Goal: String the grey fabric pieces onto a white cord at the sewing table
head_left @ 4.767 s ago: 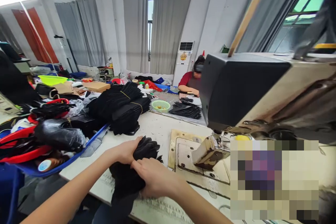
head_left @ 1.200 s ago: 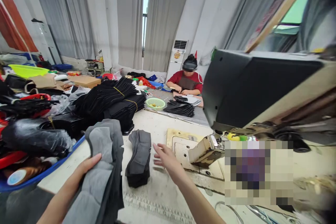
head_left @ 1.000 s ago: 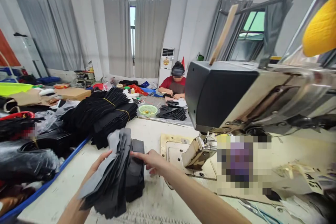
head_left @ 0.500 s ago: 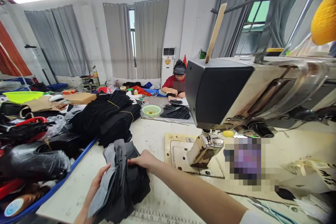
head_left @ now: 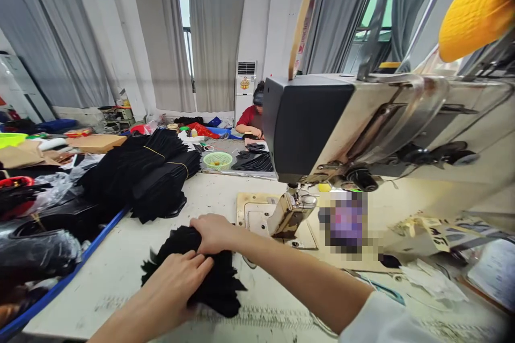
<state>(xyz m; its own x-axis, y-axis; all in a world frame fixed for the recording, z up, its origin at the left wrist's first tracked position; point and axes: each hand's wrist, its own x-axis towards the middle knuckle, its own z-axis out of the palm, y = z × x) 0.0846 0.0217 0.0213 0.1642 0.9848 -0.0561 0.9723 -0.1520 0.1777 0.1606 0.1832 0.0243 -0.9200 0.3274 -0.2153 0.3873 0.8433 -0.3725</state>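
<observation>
A stack of black fabric pieces [head_left: 220, 286] lies on the pale table in front of me, its edges fanned and uneven. My left hand [head_left: 179, 276] is wrapped over the near left side of the stack, its thumb hidden. Around the far edge my right hand [head_left: 215, 233] grips the same stack, the knuckles up and the fingertips partly out of sight. The two hands almost meet over the middle of the cloth. Just beyond my right forearm stands the sewing machine's post bed [head_left: 290, 213].
The sewing machine head [head_left: 311, 123] overhangs the right side. Bundles of tied black cloth [head_left: 156, 177] are piled at the left, beside a blue-rimmed bin [head_left: 94, 249]. A ruler scale [head_left: 273, 317] runs along the near table. Across the table a person in red [head_left: 250, 117] sits working.
The stack has gone from being held up with its grey faces showing to lying on the table, black side up. Both hands have shifted onto its top. The camera view has turned right.
</observation>
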